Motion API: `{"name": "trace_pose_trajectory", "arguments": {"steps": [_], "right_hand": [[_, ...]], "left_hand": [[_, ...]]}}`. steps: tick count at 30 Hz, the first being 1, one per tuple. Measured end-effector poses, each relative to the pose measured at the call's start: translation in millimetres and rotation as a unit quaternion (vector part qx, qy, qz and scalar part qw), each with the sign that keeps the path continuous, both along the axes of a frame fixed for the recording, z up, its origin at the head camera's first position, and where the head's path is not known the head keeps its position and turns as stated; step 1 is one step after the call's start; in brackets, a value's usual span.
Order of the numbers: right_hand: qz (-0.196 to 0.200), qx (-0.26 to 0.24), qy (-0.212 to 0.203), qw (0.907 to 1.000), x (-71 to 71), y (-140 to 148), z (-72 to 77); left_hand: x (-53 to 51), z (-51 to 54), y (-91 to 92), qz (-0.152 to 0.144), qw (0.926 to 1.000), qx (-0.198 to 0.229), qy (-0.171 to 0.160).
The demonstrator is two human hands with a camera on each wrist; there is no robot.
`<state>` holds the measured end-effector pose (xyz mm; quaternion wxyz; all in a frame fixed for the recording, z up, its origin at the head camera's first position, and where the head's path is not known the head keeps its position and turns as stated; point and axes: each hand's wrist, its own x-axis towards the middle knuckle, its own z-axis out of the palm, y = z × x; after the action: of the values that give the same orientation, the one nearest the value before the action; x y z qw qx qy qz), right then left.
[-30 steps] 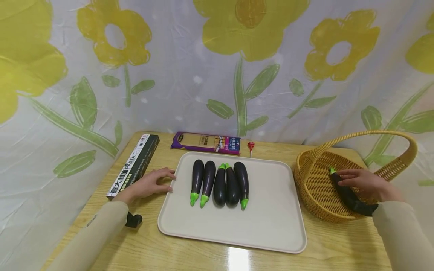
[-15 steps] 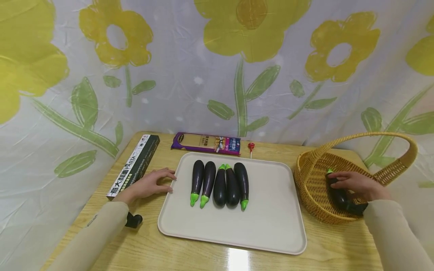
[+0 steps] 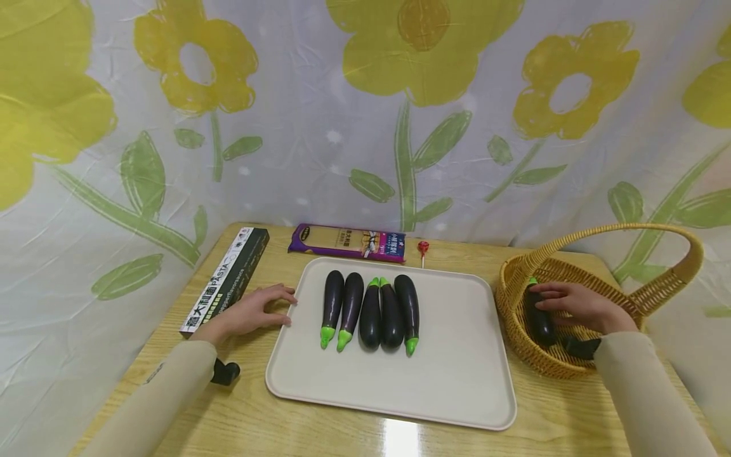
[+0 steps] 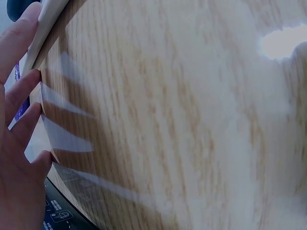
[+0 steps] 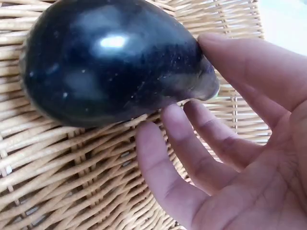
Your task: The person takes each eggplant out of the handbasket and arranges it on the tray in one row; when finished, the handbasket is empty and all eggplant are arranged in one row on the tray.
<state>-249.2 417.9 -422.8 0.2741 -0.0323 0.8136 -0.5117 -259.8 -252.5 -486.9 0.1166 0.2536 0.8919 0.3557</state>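
Several dark purple eggplants [image 3: 370, 314] with green caps lie side by side on a white tray [image 3: 457, 381]. At the tray's left rim, my left hand [image 3: 254, 311] rests with its fingers spread and fingertips at the edge. Inside the wicker basket [image 3: 525, 346] on the right, my right hand [image 3: 582, 308] holds one eggplant [image 3: 539, 320] near its green cap. The right wrist view shows the thumb on one side of this eggplant [image 5: 110, 62] and fingertips along its other side, over the woven bottom.
A black and white pasta box [image 3: 225, 279] lies left of the tray. Behind the tray are a purple pasta packet [image 3: 346, 242] and a red lollipop [image 3: 422, 246]. The basket's tall handle [image 3: 617, 226] arches above the right hand. A flowered cloth [image 3: 308, 158] hangs behind the table.
My right hand has moved left inside the basket, bringing the eggplant with it to the basket's left side. The left hand, the tray and the eggplants on it stay in place.
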Motion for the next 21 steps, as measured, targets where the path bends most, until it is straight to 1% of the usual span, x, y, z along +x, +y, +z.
{"name": "trace_pose_trajectory", "arguments": {"steps": [7, 14, 17, 21], "right_hand": [[0.006, -0.002, -0.018, 0.9998, -0.2, -7, -0.2], [0.000, 0.009, -0.007, 0.9999, 0.2, -12, 3.5], [-0.001, 0.011, 0.005, 0.9999, 3.6, -15, 8.3], [0.003, 0.041, 0.040, 0.9983, 13.8, -19, 18.9]], "left_hand": [[-0.8, -0.4, -0.3, 0.001, 1.0000, -0.004, -0.001], [-0.8, -0.2, -0.5, 0.002, 1.0000, -0.004, -0.001], [-0.7, -0.1, -0.5, 0.001, 1.0000, -0.006, 0.000], [-0.9, -0.5, -0.4, 0.001, 1.0000, -0.006, -0.002]]}}
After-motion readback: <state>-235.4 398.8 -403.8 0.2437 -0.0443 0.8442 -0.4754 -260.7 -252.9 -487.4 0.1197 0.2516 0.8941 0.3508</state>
